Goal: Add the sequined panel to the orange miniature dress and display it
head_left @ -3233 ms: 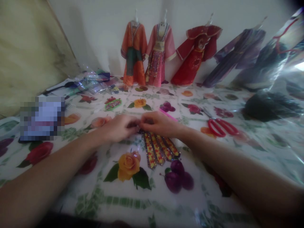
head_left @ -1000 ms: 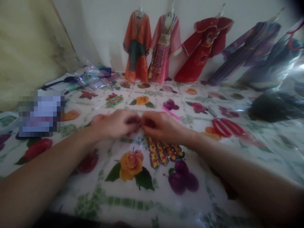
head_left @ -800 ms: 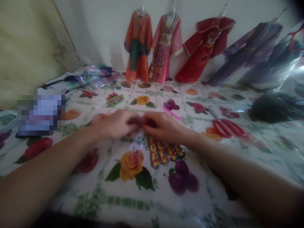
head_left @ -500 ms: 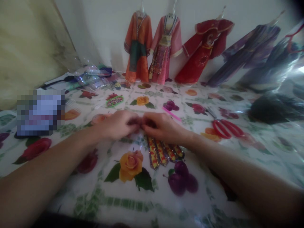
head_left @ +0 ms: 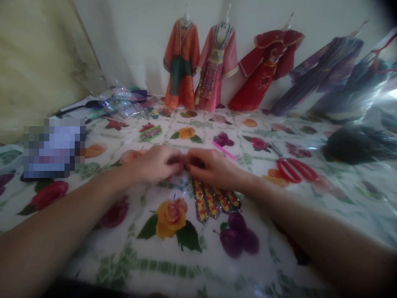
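Observation:
My left hand [head_left: 161,164] and my right hand [head_left: 209,165] meet fingertip to fingertip above the middle of the flowered tablecloth. Both are closed in a pinch; whatever lies between the fingers is too small or hidden to make out. Several yellow and red patterned strips with glittery dark edges and pointed ends [head_left: 213,203] lie on the cloth, their upper parts covered by my right hand. Beyond the hands are a green-rimmed tray of small beads [head_left: 150,133] and a pink stick [head_left: 224,150].
Red-handled scissors [head_left: 296,169] lie at the right, near a dark plastic-wrapped bundle [head_left: 353,142]. Small dresses [head_left: 181,66] stand along the wall. At the left are a blurred-out phone-like object [head_left: 56,147] and clear plastic packets [head_left: 120,101]. The flowered tablecloth [head_left: 167,285] spans the table.
The view has tilted very slightly, so the dresses appear a little lower. Both hands keep nearly the same place and pinched pose.

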The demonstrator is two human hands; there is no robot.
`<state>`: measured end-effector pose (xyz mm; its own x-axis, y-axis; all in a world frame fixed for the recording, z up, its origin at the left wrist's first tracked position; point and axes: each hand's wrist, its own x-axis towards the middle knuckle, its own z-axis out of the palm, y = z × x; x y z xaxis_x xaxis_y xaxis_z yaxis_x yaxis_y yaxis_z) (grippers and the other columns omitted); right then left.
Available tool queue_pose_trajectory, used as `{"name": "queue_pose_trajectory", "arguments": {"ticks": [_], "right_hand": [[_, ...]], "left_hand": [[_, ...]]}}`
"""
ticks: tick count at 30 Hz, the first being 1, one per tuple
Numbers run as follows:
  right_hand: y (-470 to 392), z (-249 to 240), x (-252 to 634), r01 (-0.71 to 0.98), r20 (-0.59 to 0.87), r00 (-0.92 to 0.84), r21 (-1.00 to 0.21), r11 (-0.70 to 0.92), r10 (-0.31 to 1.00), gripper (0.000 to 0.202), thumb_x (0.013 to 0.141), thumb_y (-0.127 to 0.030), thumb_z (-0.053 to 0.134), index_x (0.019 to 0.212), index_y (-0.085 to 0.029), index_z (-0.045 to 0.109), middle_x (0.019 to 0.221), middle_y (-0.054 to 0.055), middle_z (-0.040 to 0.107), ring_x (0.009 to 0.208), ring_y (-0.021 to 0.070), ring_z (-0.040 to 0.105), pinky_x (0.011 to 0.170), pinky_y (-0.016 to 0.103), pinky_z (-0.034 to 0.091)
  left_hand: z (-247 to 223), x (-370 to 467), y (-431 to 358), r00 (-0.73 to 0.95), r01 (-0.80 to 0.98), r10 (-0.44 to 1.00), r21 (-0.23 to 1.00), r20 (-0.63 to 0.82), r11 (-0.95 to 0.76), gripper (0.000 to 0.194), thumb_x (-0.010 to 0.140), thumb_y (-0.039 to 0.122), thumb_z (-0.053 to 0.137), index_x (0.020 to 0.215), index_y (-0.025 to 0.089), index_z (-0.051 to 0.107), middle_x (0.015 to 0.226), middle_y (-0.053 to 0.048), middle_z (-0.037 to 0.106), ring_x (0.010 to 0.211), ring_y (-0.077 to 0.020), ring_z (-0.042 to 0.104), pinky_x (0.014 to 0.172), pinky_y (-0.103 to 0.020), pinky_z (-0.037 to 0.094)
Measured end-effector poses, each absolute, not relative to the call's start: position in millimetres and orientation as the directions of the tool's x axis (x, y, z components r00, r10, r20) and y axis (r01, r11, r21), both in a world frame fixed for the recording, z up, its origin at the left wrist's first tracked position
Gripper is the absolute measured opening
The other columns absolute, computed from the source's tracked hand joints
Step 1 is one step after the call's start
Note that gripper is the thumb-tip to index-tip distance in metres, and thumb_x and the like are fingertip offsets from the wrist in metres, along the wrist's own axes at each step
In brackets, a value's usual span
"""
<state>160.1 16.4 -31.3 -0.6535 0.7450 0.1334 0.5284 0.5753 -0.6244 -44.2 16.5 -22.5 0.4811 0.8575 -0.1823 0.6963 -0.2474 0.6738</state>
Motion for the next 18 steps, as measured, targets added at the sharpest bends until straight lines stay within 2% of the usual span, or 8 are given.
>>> {"name": "queue_pose_trajectory", "arguments": {"ticks": [5, 12, 18], "right_hand": [[16.5, -31.8, 159.2, 0.521, 0.147, -0.650, -0.628, 0.578, 0.746, 0.005, 0.083, -0.014, 0.056, 0.079, -0.017, 0.056, 0.072, -0.003, 0.057, 0.064, 0.0090, 0.049, 0.060, 0.022, 0.036], [16.7, -31.5, 159.8, 0.520, 0.146, -0.649, -0.632, 0.575, 0.747, 0.005, 0.081, -0.012, 0.057, 0.079, -0.017, 0.056, 0.071, -0.004, 0.056, 0.063, 0.0090, 0.048, 0.060, 0.022, 0.035], [16.9, -31.9, 159.6, 0.530, 0.137, -0.642, -0.632, 0.565, 0.755, 0.005, 0.080, -0.012, 0.058, 0.080, -0.017, 0.057, 0.072, -0.003, 0.058, 0.064, 0.0093, 0.049, 0.060, 0.022, 0.036]], "left_hand": [[-24.6, -45.4, 17.1, 0.472, 0.711, 0.860, 0.660, -0.192, -0.243, 0.018, 0.085, 0.031, 0.055, 0.086, 0.019, 0.068, 0.067, 0.001, 0.064, 0.057, -0.0130, 0.057, 0.052, -0.023, 0.040], [-23.4, -44.2, 18.2, 0.507, 0.687, 0.849, 0.663, -0.146, -0.296, 0.017, 0.080, 0.023, 0.055, 0.087, 0.018, 0.070, 0.076, -0.001, 0.071, 0.065, -0.0139, 0.062, 0.061, -0.024, 0.044], [-24.7, -45.7, 17.0, 0.513, 0.665, 0.844, 0.694, -0.155, -0.276, 0.016, 0.084, 0.029, 0.056, 0.085, 0.018, 0.069, 0.068, 0.001, 0.067, 0.060, -0.0126, 0.060, 0.057, -0.023, 0.043]]}}
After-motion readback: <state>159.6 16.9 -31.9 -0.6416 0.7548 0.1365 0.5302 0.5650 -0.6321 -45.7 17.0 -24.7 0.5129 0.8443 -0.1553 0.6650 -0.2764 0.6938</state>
